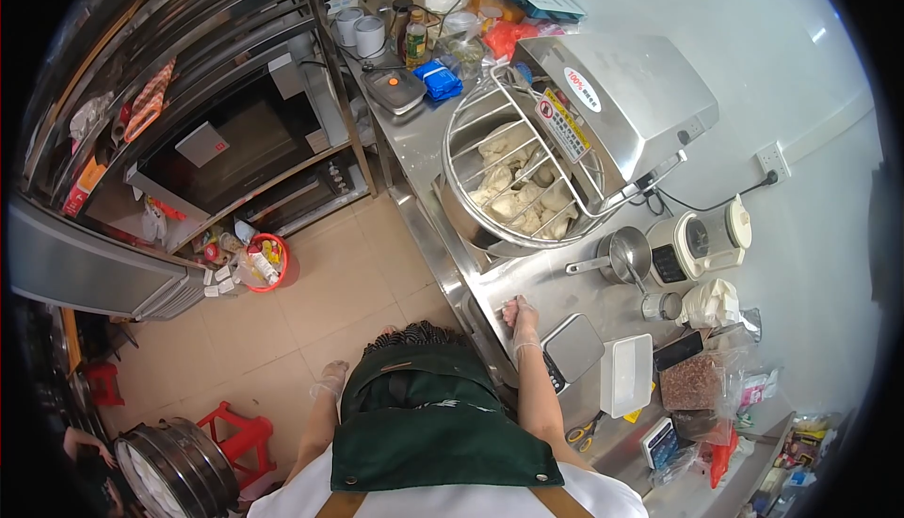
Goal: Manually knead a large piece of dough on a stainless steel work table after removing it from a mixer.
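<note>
My left hand [331, 375], in a clear glove, hangs low beside my green apron [424, 424], fingers loosely apart and holding nothing visible. My gloved right hand [521, 317] rests at the front of the steel counter [508, 283] with its fingers curled; what, if anything, is under them is hidden. It is left of a digital scale [574, 344] and below a steel mixer [621, 94]. The mixer's guarded bowl [450, 188] holds lumps of pale dough [508, 198]. A saucepan [623, 254] and a white tub [624, 377] stand to the right.
An oven rack [334, 149] stands at left, with a red bin [282, 264] below it. Red stools [235, 452] and steamers [169, 471] are at lower left, near another person's arm [85, 447]. A blender [683, 245] and scissors [584, 433] lie along the right.
</note>
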Available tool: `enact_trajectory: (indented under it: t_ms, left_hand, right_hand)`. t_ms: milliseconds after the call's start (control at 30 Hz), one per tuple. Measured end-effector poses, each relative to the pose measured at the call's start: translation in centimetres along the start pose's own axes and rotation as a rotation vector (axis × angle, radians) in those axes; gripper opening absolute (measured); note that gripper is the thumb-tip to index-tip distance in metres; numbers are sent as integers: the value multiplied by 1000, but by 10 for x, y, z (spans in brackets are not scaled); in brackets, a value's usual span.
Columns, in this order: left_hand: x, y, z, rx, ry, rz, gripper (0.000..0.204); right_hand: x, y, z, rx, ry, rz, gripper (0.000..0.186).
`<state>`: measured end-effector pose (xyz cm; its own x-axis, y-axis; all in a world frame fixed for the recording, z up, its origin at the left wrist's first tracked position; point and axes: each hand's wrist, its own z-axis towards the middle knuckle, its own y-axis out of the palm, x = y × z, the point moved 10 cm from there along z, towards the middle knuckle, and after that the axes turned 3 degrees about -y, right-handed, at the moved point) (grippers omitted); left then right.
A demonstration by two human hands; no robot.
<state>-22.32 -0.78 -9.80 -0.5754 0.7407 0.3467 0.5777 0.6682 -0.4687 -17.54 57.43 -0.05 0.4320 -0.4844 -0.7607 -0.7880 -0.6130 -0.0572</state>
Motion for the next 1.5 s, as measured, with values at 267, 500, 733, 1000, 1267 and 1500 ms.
enact_trajectory:
  t_ms: [267,500,733,1000,1267,1500]
  left_hand:
    - [0,1,6,5,55,-13,49]
    - [-4,4,9,1,39,41,50]
    - [1,2,5,1,95,32,50]
    - [-8,3,9,-10,27,-5,51]
    - [-2,1,5,-3,73,22,51]
    - [-15,5,9,-4,-2,-17,49]
  right_hand:
    - [-2,2,-1,-11,-15,-3,43]
    - [-4,1,-3,-7,-17,-8,44]
    - [2,-3,1,35,16,-56,44]
    - [-2,1,1,3,-25,-9,45]
    - [-4,2,-2,3,-21,-2,45]
    - [0,0,1,19,-17,-10,45]
